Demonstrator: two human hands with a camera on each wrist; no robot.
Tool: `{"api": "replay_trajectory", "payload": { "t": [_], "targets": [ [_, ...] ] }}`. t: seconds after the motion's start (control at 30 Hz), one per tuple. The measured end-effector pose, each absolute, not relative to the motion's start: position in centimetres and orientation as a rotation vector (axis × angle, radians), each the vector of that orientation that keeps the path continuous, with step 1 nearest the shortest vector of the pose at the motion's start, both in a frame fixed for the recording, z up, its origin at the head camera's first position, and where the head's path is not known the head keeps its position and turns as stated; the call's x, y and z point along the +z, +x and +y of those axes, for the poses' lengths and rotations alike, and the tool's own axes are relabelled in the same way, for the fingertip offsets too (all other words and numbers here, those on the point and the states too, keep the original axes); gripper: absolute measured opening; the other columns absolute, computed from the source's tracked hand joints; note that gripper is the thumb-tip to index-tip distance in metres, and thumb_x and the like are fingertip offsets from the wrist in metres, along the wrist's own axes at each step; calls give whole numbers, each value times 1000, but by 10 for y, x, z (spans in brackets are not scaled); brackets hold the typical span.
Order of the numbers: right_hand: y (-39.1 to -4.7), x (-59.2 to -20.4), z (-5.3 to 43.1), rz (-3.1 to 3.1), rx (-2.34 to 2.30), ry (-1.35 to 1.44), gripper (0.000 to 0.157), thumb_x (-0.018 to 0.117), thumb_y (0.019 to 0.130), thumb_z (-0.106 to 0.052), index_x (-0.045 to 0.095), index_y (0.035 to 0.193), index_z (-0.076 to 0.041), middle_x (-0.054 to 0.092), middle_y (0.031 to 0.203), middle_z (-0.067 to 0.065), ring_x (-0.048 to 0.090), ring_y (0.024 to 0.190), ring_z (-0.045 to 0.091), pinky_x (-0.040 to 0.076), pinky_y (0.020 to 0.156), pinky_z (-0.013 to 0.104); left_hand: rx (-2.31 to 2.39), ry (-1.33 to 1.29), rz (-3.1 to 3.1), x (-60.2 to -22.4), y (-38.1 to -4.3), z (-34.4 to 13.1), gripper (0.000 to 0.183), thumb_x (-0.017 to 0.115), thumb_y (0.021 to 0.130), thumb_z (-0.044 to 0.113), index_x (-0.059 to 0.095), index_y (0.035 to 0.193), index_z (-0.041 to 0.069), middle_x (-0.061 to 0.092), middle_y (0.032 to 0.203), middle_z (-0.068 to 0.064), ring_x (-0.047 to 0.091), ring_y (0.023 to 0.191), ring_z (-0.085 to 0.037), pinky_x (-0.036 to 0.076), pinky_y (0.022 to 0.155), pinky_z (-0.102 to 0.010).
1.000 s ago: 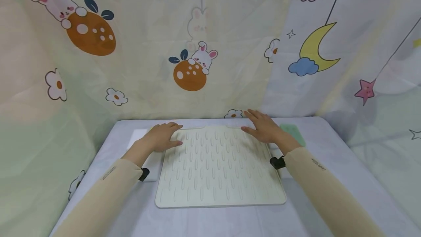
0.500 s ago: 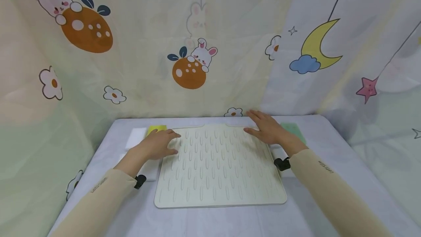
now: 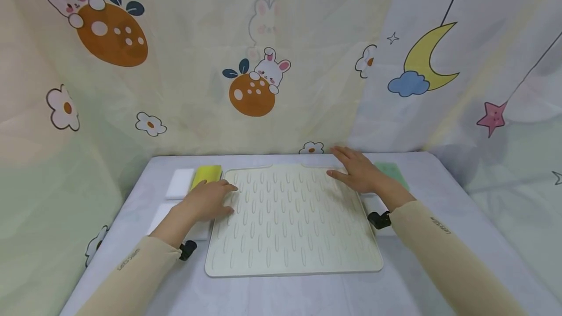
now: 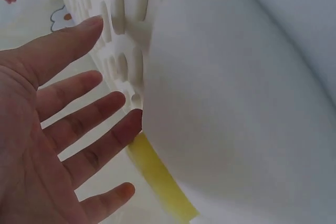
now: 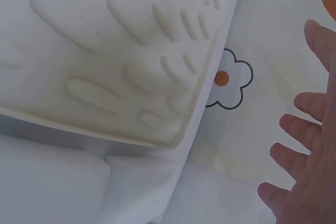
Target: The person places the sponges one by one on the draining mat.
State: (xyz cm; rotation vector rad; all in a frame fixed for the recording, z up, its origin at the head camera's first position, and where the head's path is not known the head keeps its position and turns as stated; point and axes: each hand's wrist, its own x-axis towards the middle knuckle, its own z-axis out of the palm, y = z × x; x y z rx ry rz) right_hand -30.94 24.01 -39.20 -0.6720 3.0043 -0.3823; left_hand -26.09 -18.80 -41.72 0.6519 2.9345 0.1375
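A cream draining mat (image 3: 294,223) with rows of raised oval ridges lies flat in the middle of the table. My left hand (image 3: 208,201) hovers at its left edge, fingers spread and holding nothing. Beyond that hand is a yellow block (image 3: 207,173), with a white block (image 3: 180,184) beside it. The left wrist view shows another white block (image 4: 226,103) close to the fingertips; contact is unclear. Over the mat's far right corner my right hand (image 3: 356,172) reaches with straight fingers. The right wrist view shows it apart from the mat (image 5: 131,51).
A light green block (image 3: 392,173) lies behind the right wrist, partly covered. More white pieces (image 3: 373,204) sit along the mat's right side. A printed cloth (image 3: 193,87) hangs upright behind the table's far edge.
My left hand has drawn back from the mat's far left corner, toward me and leftward, uncovering the yellow block. My right hand has shifted slightly right. The mat stays in place.
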Motion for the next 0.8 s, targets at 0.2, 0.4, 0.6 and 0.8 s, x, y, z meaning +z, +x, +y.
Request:
{"api": "replay_trajectory", "payload": {
  "t": [0.2,0.4,0.6,0.8],
  "targets": [
    [-309,-389,240,2985,-381,-659,80,52,105,-54,23,165,-9,20,171,20,20,156,48,19,126,68,169,623,2950,-426,-255,-190,59,80,89,35,64,142,13,63,143,-11,59,134,-35,38,113,-70],
    [-308,-392,248,2964,-380,-655,80,59,104,-48,26,164,-8,22,171,20,21,155,49,21,125,68,224,586,2944,-435,-246,-189,59,80,90,35,63,142,14,60,147,-11,58,136,-36,36,115,-70],
    [-309,-395,261,2940,-374,-644,80,69,100,-39,31,162,-5,27,168,22,28,153,49,28,123,68,263,538,2951,-436,-244,-188,58,78,92,34,61,144,14,58,150,-12,53,139,-40,29,120,-71],
    [-311,-396,275,2889,-380,-583,83,76,95,-32,34,161,-3,29,166,26,31,150,51,33,119,69,313,520,2943,-438,-240,-189,57,76,94,33,61,145,13,55,152,-13,50,138,-48,23,124,-69]
  ]
}}
